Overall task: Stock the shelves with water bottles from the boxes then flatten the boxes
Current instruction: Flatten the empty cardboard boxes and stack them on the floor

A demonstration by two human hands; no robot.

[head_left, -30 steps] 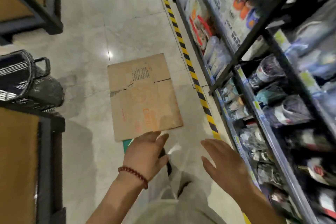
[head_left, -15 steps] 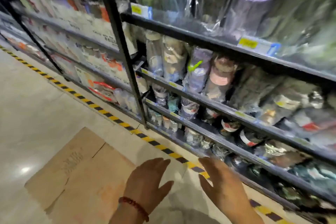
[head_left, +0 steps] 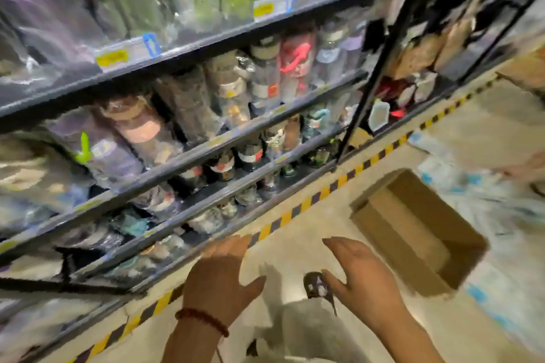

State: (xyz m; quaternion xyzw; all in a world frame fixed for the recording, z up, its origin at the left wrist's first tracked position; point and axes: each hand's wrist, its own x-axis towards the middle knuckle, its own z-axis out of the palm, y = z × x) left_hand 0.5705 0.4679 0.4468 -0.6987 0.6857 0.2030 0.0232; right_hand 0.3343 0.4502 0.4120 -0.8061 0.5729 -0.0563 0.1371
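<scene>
In the head view both the left hand [head_left: 219, 280] and the right hand [head_left: 361, 277] are held out with fingers spread, gripping nothing, while the open cardboard box [head_left: 418, 233] stands on the floor [head_left: 309, 247] just beyond and to the outside of the right hand. The stocked shelves [head_left: 188, 156] rise ahead of the left hand. The picture is blurred, so whether any bottles remain inside the box is hidden; flattening it unchecked could crush them.
</scene>
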